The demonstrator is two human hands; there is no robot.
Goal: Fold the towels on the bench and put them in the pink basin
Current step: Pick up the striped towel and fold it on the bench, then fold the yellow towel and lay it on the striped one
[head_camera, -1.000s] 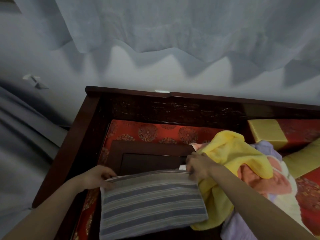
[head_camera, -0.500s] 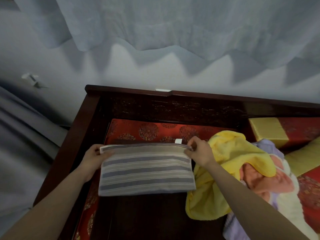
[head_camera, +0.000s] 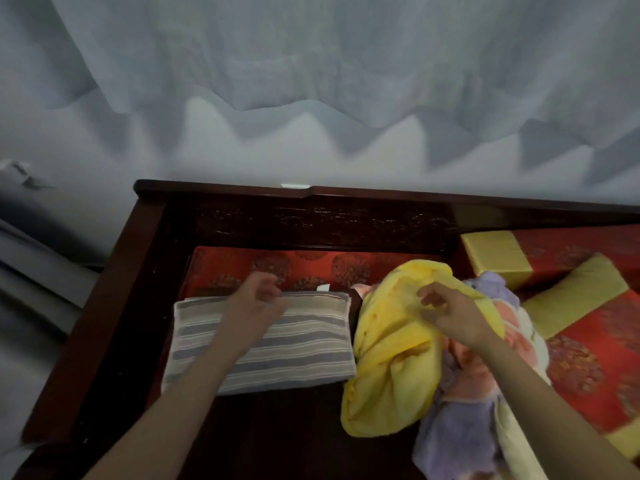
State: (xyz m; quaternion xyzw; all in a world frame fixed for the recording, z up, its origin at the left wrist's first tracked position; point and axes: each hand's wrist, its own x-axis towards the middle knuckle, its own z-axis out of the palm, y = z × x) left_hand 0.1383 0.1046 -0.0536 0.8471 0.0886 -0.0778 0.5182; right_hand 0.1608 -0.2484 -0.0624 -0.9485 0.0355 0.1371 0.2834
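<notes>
A grey-and-white striped towel (head_camera: 311,344) lies folded flat on the dark wooden bench (head_camera: 114,289). My left hand (head_camera: 256,303) hovers over its far edge, fingers loosely curled and holding nothing. To the right a crumpled yellow towel (head_camera: 391,358) tops a heap with a pink-flowered towel (head_camera: 516,327) and a purple towel (head_camera: 457,431). My right hand (head_camera: 446,313) is above the yellow towel with relaxed, spread fingers and no clear grip on it. The pink basin is not in view.
A red patterned cushion (head_camera: 242,268) lines the bench behind the striped towel. Red-and-gold cushions (head_camera: 495,254) lie at the right. The carved backrest (head_camera: 311,220) stands against a pale wall with a curtain (head_camera: 311,64) above.
Both hands carried the striped towel's near edge away from me, doubling it over, then let go. My left hand moved right over it; my right hand moved onto the yellow towel.
</notes>
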